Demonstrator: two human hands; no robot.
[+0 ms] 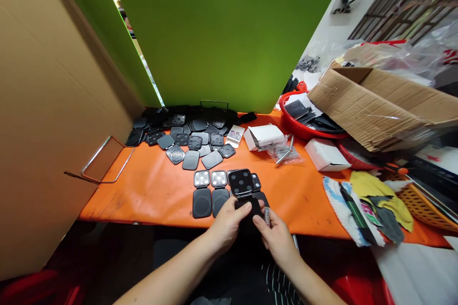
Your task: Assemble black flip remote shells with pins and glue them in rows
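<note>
Both hands hold one black hinged piece [241, 182] above the front edge of the orange table. Its square upper plate has several round grey spots, and its lower plate lies between my hands. My left hand [228, 221] grips the lower plate from the left, thumb on top. My right hand [277, 236] grips it from the right, with a small silvery ribbed item [266, 216] at its fingers; what that is, I cannot tell. Behind the held piece, similar hinged pieces [202, 202] lie opened in a row, partly hidden by it.
A pile of black plates [195, 142] lies at the back. Right of it are a white box [263, 136], bagged metal rods [286, 151] and a red basin [304, 131]. Cloths [358, 209] lie at the right; a wire frame [107, 159] stands left.
</note>
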